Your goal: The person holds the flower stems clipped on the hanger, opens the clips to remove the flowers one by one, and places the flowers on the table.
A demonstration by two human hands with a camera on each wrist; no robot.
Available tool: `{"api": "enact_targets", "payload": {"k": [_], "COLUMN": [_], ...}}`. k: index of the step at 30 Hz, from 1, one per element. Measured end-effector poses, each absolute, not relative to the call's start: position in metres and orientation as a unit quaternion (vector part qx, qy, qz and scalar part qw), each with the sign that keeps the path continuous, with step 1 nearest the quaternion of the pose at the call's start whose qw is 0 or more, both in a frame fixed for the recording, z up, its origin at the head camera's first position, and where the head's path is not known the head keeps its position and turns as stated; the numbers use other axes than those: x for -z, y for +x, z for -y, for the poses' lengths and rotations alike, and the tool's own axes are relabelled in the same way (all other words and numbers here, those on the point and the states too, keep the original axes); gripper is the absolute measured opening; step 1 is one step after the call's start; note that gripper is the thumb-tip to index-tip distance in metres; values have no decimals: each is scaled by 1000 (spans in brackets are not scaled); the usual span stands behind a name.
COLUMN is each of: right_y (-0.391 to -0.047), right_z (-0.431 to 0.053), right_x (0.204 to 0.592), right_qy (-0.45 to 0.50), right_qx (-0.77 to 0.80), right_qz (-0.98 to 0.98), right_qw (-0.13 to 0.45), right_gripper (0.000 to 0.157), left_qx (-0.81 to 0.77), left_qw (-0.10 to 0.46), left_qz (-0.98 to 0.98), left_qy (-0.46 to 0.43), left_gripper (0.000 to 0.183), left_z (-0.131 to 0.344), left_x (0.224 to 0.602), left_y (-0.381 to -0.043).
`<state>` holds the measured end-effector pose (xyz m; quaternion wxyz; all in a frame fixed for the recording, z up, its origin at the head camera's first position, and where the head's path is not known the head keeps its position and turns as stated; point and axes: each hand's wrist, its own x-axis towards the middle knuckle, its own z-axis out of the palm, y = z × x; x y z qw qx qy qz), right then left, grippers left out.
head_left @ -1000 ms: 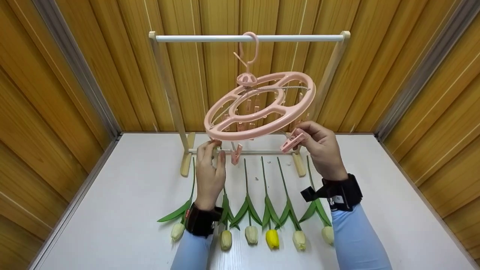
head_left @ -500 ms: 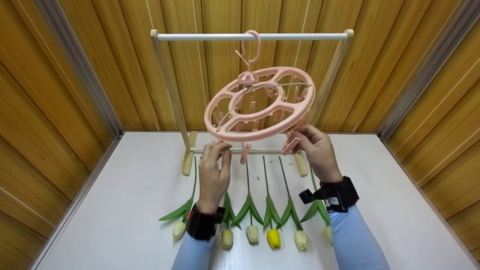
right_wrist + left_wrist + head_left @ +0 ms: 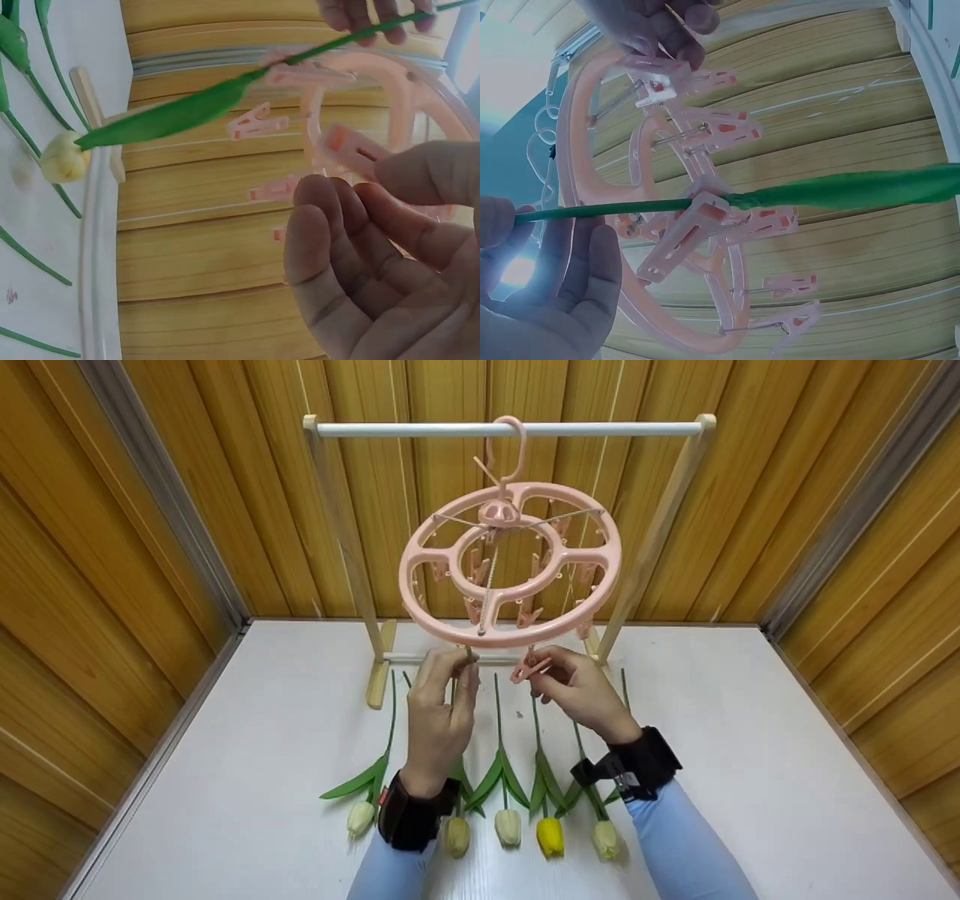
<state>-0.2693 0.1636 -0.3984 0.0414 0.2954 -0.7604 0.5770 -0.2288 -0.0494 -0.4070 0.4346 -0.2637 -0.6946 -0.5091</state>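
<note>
A round pink clip hanger [image 3: 420, 619] hangs by its hook from the white bar [image 3: 405, 430], its clothespins dangling below. My left hand [image 3: 442, 701] pinches the bare stem end of an artificial tulip at the hanger's near rim. In the left wrist view that green stem [image 3: 607, 210] crosses a pink clothespin [image 3: 679, 244] close to the leaf. The same tulip's pale flower [image 3: 64, 157] points down in the right wrist view. My right hand [image 3: 589, 690] holds another pink clothespin [image 3: 352, 150] between thumb and fingers, just right of the left hand.
On the white table [image 3: 247, 780] several tulips lie in a row, mostly cream, with one yellow tulip [image 3: 550, 837] among them. The rack's wooden posts [image 3: 667, 532] stand on either side of the hanger. Wood-slat walls [image 3: 135, 510] surround the table.
The hanger has turned and hangs more level. My right hand has moved left and slightly down with a clothespin, nearer my left hand, which has shifted a little right with the stem.
</note>
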Motion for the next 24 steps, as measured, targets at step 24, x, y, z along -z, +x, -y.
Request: {"api": "enact_targets", "payload": {"k": [24], "right_y": [-268], "right_z": [-134], "right_x": [408], "right_qy": [319], "right_qx": [-609], "right_qz": [726], "right_qw": [-19], "right_gripper": [22], "left_qx": [531], "left_qw": [423], "left_qz": [674], "left_qy": [-291], "left_gripper": [17], "left_z": [42], "left_x": [405], "left_y": [-221]}}
